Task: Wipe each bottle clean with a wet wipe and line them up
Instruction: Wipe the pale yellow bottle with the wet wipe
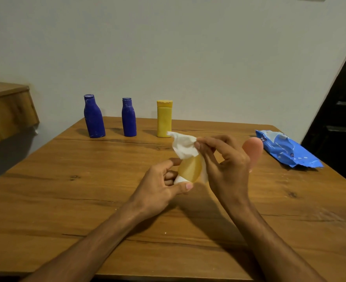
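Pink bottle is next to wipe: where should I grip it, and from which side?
Probably wrap the pink bottle round its body from the near-left side: its top is rounded with no neck, and the wet wipe pack lies close on its right.

**Five bottles, one wipe, one pack**

From where I stand I count five bottles. Two are blue, the taller blue bottle (94, 117) and the shorter blue bottle (129, 117). There is one yellow bottle (164, 119), one amber bottle (190, 169) and one pink bottle (255, 147). Add one white wipe (185, 146), one blue wipes pack (286, 149), one wooden table (86, 200), and two hands, the left hand (157, 186) and the right hand (227, 165)
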{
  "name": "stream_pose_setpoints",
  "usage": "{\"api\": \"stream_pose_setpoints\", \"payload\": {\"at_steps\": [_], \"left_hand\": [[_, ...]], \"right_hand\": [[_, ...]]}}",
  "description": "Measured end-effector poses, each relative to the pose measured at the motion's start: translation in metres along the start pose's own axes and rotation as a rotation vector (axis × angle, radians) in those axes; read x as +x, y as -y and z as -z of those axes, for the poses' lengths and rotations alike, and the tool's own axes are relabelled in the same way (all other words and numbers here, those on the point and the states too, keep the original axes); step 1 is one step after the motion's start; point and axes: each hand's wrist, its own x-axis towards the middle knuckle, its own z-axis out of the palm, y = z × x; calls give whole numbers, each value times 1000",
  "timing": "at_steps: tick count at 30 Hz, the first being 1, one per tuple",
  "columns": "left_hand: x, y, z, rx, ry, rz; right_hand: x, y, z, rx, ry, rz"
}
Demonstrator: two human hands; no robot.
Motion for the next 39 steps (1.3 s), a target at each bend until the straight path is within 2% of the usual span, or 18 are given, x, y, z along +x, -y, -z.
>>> {"api": "stream_pose_setpoints", "payload": {"at_steps": [2,11,13,19,24,31,34,39], "left_hand": [[-1,-2,-2,39,-1,-5],[3,3,0,59,-174,33],[4,5,1,48,-187,42],[3,2,-4,1,-122,29],[2,1,0,2,-141,63],[4,-1,0,-247,33,36],[4,-4,2,-326,22,49],[7,-3,5,-521,-5,139]], "right_hand": [[0,0,0,-6,7,-3],[-10,14,-9,-141,339,162],[-12,13,-9,-163,364,173],[-6,6,-5,-38,100,33],[-8,7,-7,-89,248,133],[7,6,6,31,-75,-64],[7,7,3,51,-71,-127],[3,12,-1,138,69,-172]]}}
